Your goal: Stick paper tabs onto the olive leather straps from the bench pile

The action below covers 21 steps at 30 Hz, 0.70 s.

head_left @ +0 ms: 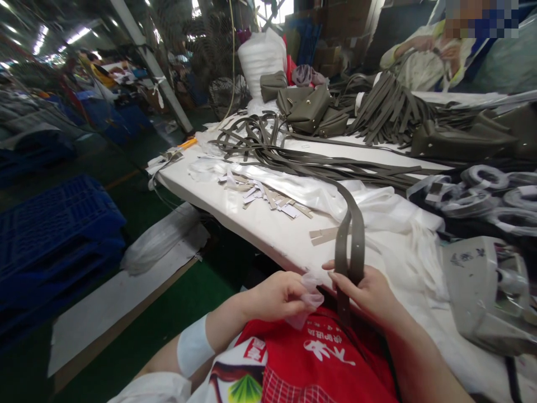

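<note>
My right hand (pixel 366 291) grips two olive-grey leather straps (pixel 350 235) with punched holes, at the near edge of the white table (pixel 268 226). The straps run up and away across the table into a tangled pile of more straps (pixel 268 143). My left hand (pixel 280 295) is closed on a small crumpled piece of clear plastic film (pixel 309 299), just left of the straps. Both hands hover over a red printed apron (pixel 319 358) on my lap.
Olive bags (pixel 308 109) and strap bundles (pixel 390 109) lie at the back. Paper strips (pixel 268 197) litter the table middle. Wrapped rings (pixel 482 193) and a bagged grey bag (pixel 486 291) sit right. A co-worker (pixel 423 56) sits far right. Blue crates (pixel 54 224) stand left.
</note>
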{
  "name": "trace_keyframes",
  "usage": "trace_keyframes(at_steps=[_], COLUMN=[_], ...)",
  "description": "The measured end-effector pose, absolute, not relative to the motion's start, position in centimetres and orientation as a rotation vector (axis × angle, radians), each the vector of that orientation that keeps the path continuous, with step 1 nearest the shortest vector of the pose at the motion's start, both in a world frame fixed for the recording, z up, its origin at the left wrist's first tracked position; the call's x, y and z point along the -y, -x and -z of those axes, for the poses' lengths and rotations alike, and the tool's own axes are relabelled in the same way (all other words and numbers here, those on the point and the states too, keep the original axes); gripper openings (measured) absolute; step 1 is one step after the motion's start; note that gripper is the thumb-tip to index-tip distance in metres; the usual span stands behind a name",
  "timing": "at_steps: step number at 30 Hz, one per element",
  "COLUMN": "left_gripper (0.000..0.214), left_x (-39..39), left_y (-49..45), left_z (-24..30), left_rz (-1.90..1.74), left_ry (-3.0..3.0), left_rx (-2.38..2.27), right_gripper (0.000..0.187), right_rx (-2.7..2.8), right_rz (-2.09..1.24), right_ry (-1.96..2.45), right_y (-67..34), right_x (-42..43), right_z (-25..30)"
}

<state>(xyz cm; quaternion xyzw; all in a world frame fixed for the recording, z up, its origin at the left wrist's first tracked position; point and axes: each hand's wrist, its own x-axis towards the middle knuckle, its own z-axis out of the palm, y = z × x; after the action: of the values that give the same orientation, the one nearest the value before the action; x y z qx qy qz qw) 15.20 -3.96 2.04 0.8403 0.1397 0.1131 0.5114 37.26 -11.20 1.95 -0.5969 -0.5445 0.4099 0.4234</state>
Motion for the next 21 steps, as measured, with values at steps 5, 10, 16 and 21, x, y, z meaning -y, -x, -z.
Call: trace_keyframes(at_steps=[5, 10, 16, 21], left_gripper=[0.033, 0.028, 0.016, 0.019], left_x=[3.7, 3.6, 3.9, 3.9], left_y=[-15.7, -15.7, -15.8, -15.9], left_z=[-2.4, -1.9, -1.1, -1.8], left_rz=[-0.266, -0.225, -0.222, -0.274], left_ry=[-2.065, -2.090, -2.170, -2.154], left_rx=[-0.241, -0.227, -0.180, -0.241], right_gripper=[0.025, 0.020, 0.032, 0.042], right_rx=[1.550, 1.617, 1.613, 1.149], right_rz=[-1.094, -1.131, -0.989, -0.870], right_ry=[1.443, 1.400, 1.543, 1.662], right_y=[-36.6, -36.5, -35.2, -36.1], right_x=[10.9, 10.9, 10.5, 10.6], right_z=[-2.7, -2.4, -1.2, -1.2])
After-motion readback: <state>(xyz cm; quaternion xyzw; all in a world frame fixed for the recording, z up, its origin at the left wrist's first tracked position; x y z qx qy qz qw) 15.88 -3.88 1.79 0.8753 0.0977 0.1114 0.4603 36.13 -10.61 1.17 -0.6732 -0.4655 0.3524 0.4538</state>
